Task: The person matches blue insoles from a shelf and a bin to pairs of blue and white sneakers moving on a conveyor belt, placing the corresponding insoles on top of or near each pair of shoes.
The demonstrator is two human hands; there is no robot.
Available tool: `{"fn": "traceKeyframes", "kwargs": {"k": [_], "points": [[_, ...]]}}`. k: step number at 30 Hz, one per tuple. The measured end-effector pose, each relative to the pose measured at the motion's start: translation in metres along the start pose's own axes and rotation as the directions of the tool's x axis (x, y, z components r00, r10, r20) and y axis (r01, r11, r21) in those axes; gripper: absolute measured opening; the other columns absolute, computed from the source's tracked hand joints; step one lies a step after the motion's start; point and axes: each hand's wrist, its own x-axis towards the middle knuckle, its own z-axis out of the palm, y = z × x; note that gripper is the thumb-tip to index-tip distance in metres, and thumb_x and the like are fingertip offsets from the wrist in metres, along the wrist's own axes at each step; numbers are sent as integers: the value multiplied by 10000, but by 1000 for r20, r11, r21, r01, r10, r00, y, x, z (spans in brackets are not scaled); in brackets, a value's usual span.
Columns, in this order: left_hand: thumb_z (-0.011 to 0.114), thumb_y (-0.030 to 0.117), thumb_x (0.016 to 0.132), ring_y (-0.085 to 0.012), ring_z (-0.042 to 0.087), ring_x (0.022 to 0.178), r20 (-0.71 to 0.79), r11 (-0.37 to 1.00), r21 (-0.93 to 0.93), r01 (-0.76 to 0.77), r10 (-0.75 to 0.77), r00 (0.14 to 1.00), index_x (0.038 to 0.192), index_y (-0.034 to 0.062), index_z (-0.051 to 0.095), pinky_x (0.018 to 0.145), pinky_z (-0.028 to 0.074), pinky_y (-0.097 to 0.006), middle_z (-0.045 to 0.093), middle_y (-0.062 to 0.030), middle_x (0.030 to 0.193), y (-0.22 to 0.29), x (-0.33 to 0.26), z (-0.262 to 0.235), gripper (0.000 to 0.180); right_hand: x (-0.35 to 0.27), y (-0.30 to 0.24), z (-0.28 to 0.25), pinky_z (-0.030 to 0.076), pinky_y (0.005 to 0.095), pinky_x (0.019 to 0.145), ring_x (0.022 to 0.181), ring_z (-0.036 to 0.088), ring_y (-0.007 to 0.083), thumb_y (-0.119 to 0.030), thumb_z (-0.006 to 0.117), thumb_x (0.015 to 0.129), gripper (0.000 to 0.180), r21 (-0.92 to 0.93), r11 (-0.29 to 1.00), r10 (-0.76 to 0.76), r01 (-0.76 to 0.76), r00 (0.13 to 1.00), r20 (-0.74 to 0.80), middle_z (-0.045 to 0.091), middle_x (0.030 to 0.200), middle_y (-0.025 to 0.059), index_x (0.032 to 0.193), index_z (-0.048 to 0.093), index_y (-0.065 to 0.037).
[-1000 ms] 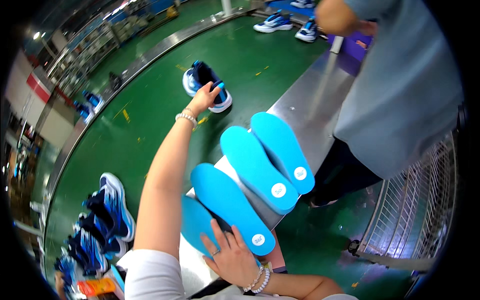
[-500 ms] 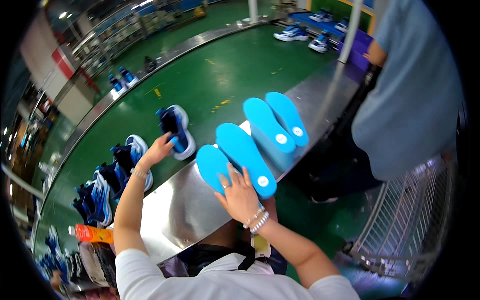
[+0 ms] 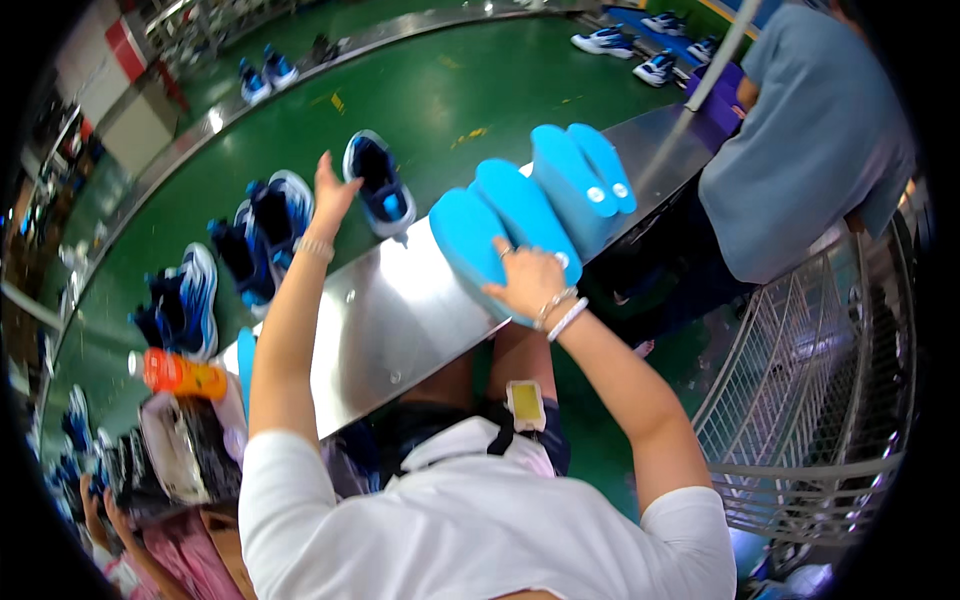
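Beside a navy-and-blue running shoe (image 3: pixel 380 185) with a white sole, my left hand (image 3: pixel 335 195) is raised with its fingers apart and nothing in them. The shoe stands at the far edge of the metal bench, its opening upward. My right hand (image 3: pixel 530 280) lies over the heel end of the nearest bright blue insoles (image 3: pixel 462 225); its fingertips are on top and the thumb is at the near edge. A second stack of blue insoles (image 3: pixel 520 195) lies right against it. Further right are two more stacks of insoles (image 3: pixel 565 165) with round white labels at the heels.
The metal bench (image 3: pixel 375 335) borders a green conveyor belt (image 3: pixel 440 95). More shoes (image 3: pixel 195 300) stand at left by an orange-red bottle (image 3: pixel 180 375) and a bag (image 3: pixel 180 450). A co-worker in a grey-blue shirt (image 3: pixel 800 150) stands at right, near a wire rack (image 3: pixel 800 400).
My left hand has let go of the shoe's heel and risen off it, fingers spread. My right hand has slid toward the insoles' heel end. The whole view has shifted.
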Motion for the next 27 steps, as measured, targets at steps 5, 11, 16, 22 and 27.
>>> {"fn": "traceKeyframes", "kwargs": {"k": [5, 11, 16, 22, 27], "points": [[595, 192, 764, -317, 498, 1056, 57, 998, -52, -20, 23, 998, 1240, 41, 378, 895, 387, -332, 502, -223, 1138, -16, 12, 25, 544, 0, -5, -15, 457, 369, 669, 753, 584, 278, -414, 649, 680, 648, -122, 991, -66, 59, 996, -53, 613, 814, 138, 1198, 442, -83], [421, 375, 846, -405, 568, 768, 41, 958, 271, 88, -103, 994, 830, 7, 611, 702, 446, -451, 589, -248, 787, 16, 18, -3, 414, 17, -22, -80, 489, 358, 623, 713, 600, 278, -365, 633, 699, 387, 76, 989, -119, 127, 987, -111, 620, 733, 141, 952, 628, -72], [421, 390, 836, -400, 574, 767, 103, 914, 406, 2, -48, 993, 785, -7, 621, 705, 459, -450, 592, -249, 786, 6, 28, -17, 448, 81, -52, -105, 496, 338, 612, 673, 608, 281, -278, 641, 696, 225, -100, 907, -420, 409, 897, -139, 627, 735, 118, 803, 660, -80], [486, 346, 791, -383, 575, 813, 293, 903, 428, 21, -161, 942, 785, -60, 614, 739, 456, -400, 591, -259, 818, 9, 36, -36, 425, 158, -113, -103, 505, 330, 598, 707, 628, 257, -165, 628, 649, 131, -478, 715, -536, 510, 839, 94, 632, 736, 120, 737, 658, -73], [557, 276, 723, -357, 581, 807, 443, 973, 227, -41, -66, 894, 920, 3, 589, 738, 456, -388, 599, -238, 833, 5, 29, -46, 338, 194, -141, -52, 511, 333, 620, 745, 633, 256, -125, 579, 684, 121, -423, 749, -539, 510, 840, 60, 643, 763, 112, 753, 667, -78]]}}
